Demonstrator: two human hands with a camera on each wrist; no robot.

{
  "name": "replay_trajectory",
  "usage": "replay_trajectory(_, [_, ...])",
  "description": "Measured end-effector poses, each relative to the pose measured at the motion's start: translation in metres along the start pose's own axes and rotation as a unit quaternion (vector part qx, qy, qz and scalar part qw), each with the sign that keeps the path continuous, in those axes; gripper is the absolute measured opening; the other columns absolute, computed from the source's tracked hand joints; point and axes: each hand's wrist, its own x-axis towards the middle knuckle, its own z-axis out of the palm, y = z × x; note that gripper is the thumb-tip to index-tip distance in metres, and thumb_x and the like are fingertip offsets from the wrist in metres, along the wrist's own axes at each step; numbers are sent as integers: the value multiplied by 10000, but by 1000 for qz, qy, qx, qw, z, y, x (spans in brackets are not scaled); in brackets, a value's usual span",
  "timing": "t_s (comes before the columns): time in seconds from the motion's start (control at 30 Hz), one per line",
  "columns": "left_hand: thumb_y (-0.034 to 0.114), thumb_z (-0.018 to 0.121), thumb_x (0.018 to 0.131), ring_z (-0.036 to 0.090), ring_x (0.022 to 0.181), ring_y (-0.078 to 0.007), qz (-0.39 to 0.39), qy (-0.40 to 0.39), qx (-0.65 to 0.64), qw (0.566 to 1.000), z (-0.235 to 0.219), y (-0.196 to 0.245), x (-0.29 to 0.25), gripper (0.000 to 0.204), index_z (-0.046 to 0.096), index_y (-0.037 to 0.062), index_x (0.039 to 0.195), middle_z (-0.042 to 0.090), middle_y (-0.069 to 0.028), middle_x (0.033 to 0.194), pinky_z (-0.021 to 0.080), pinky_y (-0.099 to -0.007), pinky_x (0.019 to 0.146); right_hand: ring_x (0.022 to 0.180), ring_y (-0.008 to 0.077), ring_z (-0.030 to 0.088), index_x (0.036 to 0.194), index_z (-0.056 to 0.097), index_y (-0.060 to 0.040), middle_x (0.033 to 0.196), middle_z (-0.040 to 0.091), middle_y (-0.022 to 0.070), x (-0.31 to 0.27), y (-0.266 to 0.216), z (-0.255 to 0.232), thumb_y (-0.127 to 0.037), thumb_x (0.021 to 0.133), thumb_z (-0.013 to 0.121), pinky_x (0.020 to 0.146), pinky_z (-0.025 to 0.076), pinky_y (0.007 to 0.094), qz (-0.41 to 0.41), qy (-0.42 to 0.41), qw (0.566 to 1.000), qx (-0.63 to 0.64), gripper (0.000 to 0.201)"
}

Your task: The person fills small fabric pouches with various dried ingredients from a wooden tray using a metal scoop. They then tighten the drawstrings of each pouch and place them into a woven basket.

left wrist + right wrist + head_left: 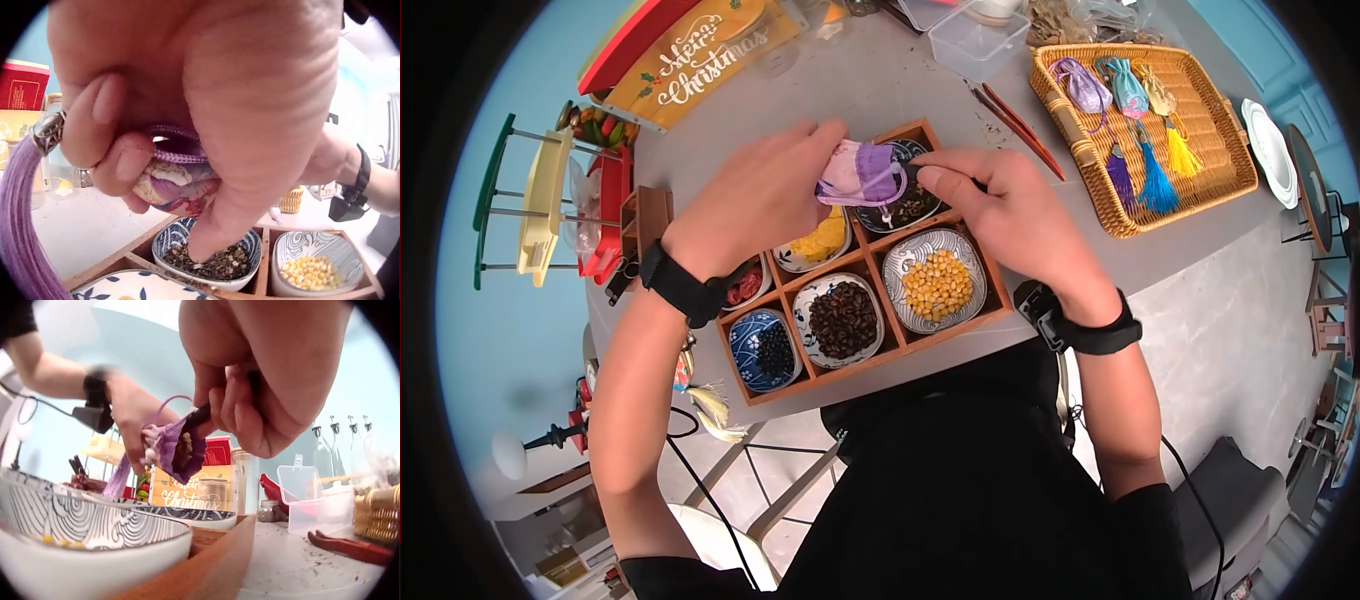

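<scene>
My left hand grips a purple and pink drawstring pouch above a compartmented wooden box. From the pouch hangs a purple tassel. In the right wrist view its gathered mouth is spread and faces my right hand, with brownish crumbs inside. My right hand pinches a small dark spoon, its end right at the pouch mouth. Below is a patterned bowl of dark dried herbs. Bowls of yellow kernels, dark brown pieces and yellow petals sit in neighbouring compartments.
Black berries and red slices fill the left compartments. A wicker tray with three tasselled pouches stands right. Dark red tongs lie beyond the box, near a clear plastic container. A Christmas sign stands at the back left.
</scene>
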Motion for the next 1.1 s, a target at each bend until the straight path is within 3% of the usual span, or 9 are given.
replay_trajectory(0.03, [16,610,742,586,866,-413,1,0,-1,1000,2,0,0,346,465,35,1056,584,-187,935,466,-487,714,810,294,653,1059,679,-5,859,665,190,-1,-1,-5,-124,888,587,732,480,378,1,0,1000,-1,227])
replay_trajectory(0.1, [10,623,737,594,827,-409,-15,13,33,999,5,1,-1,346,461,28,1042,569,-179,936,479,-479,694,853,258,668,1056,679,5,875,682,204,-1,-9,-21,-150,902,572,766,484,339,78,-60,993,-58,244])
replay_trajectory(0.23, [-1,627,735,600,797,-404,-28,3,68,997,8,0,-5,343,454,16,1031,554,-175,948,488,-469,680,779,253,646,1049,678,8,821,678,188,-2,-2,-37,-164,895,589,735,481,326,70,-44,990,-111,247])
replay_trajectory(0.3, [-1,636,731,604,782,-396,-13,23,59,998,7,2,-6,350,452,10,1029,549,-174,953,492,-463,667,737,237,628,1043,676,19,810,679,172,1,3,-31,-164,896,588,707,475,321,23,-20,997,-76,251])
replay_trajectory(0.43, [-5,660,713,608,782,-390,-6,30,57,998,6,12,-1,380,449,4,1029,543,-175,951,499,-453,655,752,232,641,1038,678,21,831,690,159,4,-9,-17,-154,893,586,712,477,318,36,-44,998,-31,246])
replay_trajectory(0.63, [-1,667,712,615,760,-370,-6,42,107,993,9,6,-5,373,455,5,1019,533,-166,942,507,-428,643,738,200,631,1061,661,29,824,685,171,-1,-3,-39,-164,900,586,711,476,317,46,-41,987,-151,262])
replay_trajectory(0.83, [1,685,696,616,760,-355,-13,32,115,993,5,13,1,388,459,7,1011,535,-154,933,502,-424,641,759,259,644,1066,663,12,857,685,186,3,-2,-14,-165,898,578,745,482,332,22,-44,999,-5,259])
replay_trajectory(0.97, [7,697,687,616,760,-356,-9,37,133,990,4,5,-6,417,449,15,1022,539,-155,934,503,-424,637,780,228,638,1068,673,2,873,698,157,-2,13,-35,-174,897,583,744,477,334,35,-50,994,-87,261])
replay_trajectory(1.1, [1,689,684,617,753,-359,-5,32,121,992,2,5,-5,428,439,22,1031,540,-159,935,503,-427,626,792,205,638,1068,670,11,845,688,160,1,6,-32,-181,906,577,743,476,324,51,-48,996,-50,268])
